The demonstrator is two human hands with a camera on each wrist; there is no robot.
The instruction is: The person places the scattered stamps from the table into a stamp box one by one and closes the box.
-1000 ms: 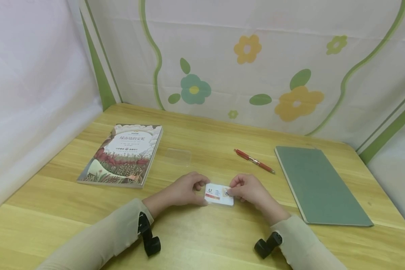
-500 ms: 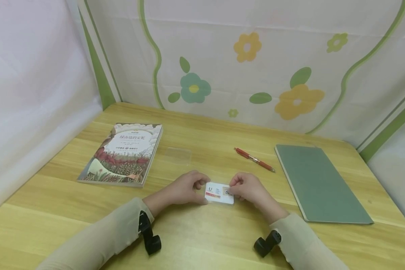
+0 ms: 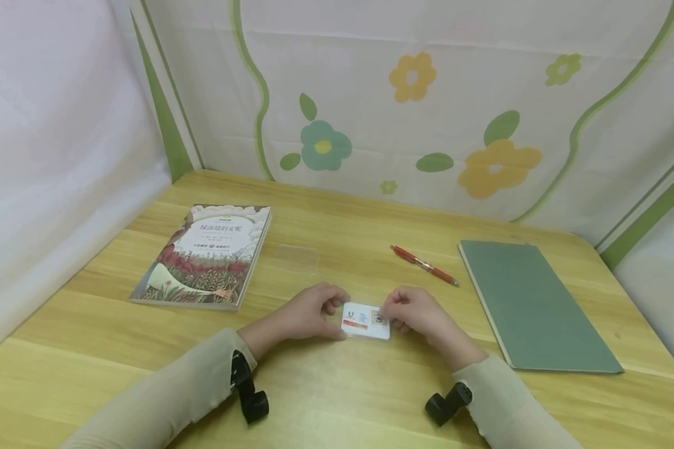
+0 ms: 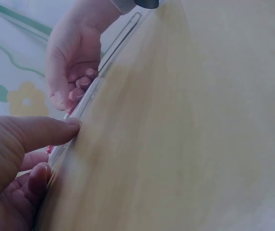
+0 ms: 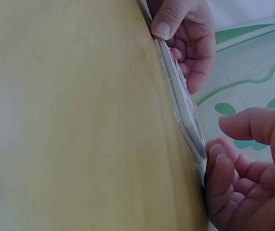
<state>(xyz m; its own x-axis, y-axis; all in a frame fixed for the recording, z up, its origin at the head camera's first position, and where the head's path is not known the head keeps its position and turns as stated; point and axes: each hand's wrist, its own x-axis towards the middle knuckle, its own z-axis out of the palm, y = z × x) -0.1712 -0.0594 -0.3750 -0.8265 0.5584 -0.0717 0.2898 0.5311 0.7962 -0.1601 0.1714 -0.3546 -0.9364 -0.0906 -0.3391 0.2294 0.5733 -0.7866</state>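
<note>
A white ID card [image 3: 364,330] with a small photo, a red strip and a U-shaped logo lies in a clear case low over the table. My left hand [image 3: 311,313] grips its left end, thumb [image 4: 56,131] on the near edge and fingers at the far edge. At the card's right end is my right hand [image 3: 421,317], its fingertips [image 5: 217,150] right at the case's edge. The right thumb [image 5: 248,122] is raised apart from those fingers in the right wrist view.
A thin clear plastic piece [image 3: 296,259] lies beyond the left hand, beside an illustrated paperback book [image 3: 208,262]. Behind the right hand is a red pen [image 3: 425,265], with a green notebook [image 3: 533,305] to its right. Flowered white cloth [image 3: 371,125] hangs behind the wooden table [image 3: 326,399].
My right thumb has come off the card's photo side, and the right hand has shifted slightly right. The left hand keeps its grip in the same place.
</note>
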